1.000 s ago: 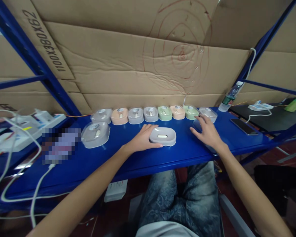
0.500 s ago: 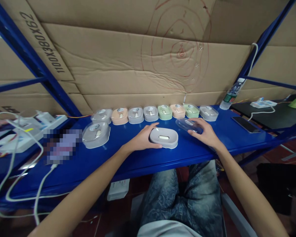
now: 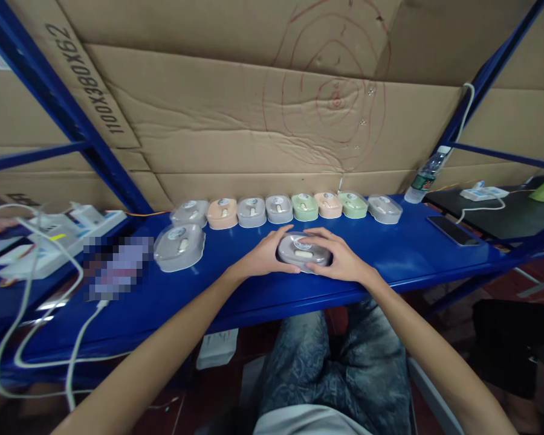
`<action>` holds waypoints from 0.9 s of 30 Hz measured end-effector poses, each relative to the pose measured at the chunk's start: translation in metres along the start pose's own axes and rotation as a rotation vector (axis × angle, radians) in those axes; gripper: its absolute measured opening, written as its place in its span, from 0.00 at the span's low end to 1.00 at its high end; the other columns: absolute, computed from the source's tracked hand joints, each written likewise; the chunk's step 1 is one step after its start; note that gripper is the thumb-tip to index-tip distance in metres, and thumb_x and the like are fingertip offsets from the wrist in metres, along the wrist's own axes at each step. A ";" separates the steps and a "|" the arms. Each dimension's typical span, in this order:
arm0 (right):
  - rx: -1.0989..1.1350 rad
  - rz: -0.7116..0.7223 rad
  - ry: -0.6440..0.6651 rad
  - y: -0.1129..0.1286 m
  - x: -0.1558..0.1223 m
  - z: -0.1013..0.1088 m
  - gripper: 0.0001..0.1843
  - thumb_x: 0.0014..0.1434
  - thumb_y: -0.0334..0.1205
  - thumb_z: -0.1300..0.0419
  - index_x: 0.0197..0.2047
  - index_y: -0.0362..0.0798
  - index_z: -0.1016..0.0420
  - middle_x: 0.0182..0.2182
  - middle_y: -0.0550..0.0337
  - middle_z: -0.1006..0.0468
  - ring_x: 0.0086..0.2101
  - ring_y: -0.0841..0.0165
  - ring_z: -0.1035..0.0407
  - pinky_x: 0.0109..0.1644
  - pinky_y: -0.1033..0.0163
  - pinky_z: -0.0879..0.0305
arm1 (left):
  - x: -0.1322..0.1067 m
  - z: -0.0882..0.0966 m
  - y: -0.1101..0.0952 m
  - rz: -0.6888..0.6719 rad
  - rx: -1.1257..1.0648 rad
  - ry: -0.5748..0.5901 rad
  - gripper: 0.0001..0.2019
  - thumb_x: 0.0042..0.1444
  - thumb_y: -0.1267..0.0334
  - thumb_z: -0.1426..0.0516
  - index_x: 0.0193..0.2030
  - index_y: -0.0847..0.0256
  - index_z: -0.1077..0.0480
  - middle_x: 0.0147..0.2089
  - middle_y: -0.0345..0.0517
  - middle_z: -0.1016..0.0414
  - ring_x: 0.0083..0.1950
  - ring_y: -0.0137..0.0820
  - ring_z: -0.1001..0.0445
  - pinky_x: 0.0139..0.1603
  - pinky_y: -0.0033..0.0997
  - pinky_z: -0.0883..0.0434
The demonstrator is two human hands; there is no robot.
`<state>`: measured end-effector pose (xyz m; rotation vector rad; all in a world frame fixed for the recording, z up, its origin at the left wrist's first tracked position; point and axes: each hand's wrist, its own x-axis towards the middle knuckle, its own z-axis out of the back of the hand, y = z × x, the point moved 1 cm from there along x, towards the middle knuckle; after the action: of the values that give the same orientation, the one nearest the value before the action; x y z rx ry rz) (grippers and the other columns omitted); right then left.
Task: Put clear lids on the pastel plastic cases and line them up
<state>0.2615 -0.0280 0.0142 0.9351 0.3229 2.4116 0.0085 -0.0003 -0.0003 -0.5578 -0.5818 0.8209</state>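
On the blue table (image 3: 236, 284) in front of me stands a grey oval box (image 3: 294, 258), its clear lid (image 3: 291, 242) now over it. My left hand (image 3: 268, 254) grips the box's left side, thumb in front and fingers behind. From the right, my right hand (image 3: 340, 257) is wrapped round the lid and that side of the box, fingers on top. A round sticker shows on the lid, and a small white piece lies on the middle of the box. Whether the lid's edge sits fully down all round is hidden by my hands.
Lidded boxes in grey, orange (image 3: 222, 213) and green (image 3: 305, 207) line the back, with a larger-looking grey one (image 3: 179, 248) at left. A pixelated phone-like thing (image 3: 120, 266), cables and power strips (image 3: 49, 254) lie left; a bottle (image 3: 426, 175) and dark phone (image 3: 452, 231) right.
My right hand has moved left, bringing the clear lid from beside the grey box onto it. My left hand has stayed on the box's left side.
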 end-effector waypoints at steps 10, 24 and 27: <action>0.033 -0.008 0.016 0.000 -0.004 -0.003 0.31 0.65 0.47 0.33 0.69 0.58 0.30 0.68 0.51 0.32 0.67 0.52 0.36 0.70 0.41 0.35 | 0.000 0.000 0.002 -0.014 0.026 0.002 0.57 0.44 0.44 0.25 0.77 0.54 0.45 0.76 0.60 0.38 0.74 0.58 0.38 0.74 0.60 0.41; -0.140 -0.047 0.022 0.007 -0.010 -0.009 0.30 0.67 0.44 0.37 0.70 0.55 0.35 0.69 0.47 0.35 0.69 0.51 0.41 0.72 0.39 0.41 | 0.000 0.000 -0.003 -0.055 0.100 -0.013 0.49 0.47 0.44 0.26 0.73 0.53 0.40 0.71 0.55 0.33 0.69 0.53 0.33 0.70 0.54 0.37; -0.147 -0.071 0.009 0.007 -0.010 -0.009 0.30 0.65 0.44 0.35 0.68 0.55 0.33 0.67 0.47 0.35 0.66 0.50 0.38 0.70 0.40 0.37 | 0.000 0.000 -0.003 -0.056 0.105 -0.014 0.48 0.48 0.44 0.26 0.72 0.52 0.39 0.71 0.53 0.33 0.69 0.53 0.33 0.70 0.53 0.36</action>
<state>0.2588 -0.0392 0.0045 0.8335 0.1766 2.3405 0.0101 -0.0022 0.0020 -0.4382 -0.5614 0.7982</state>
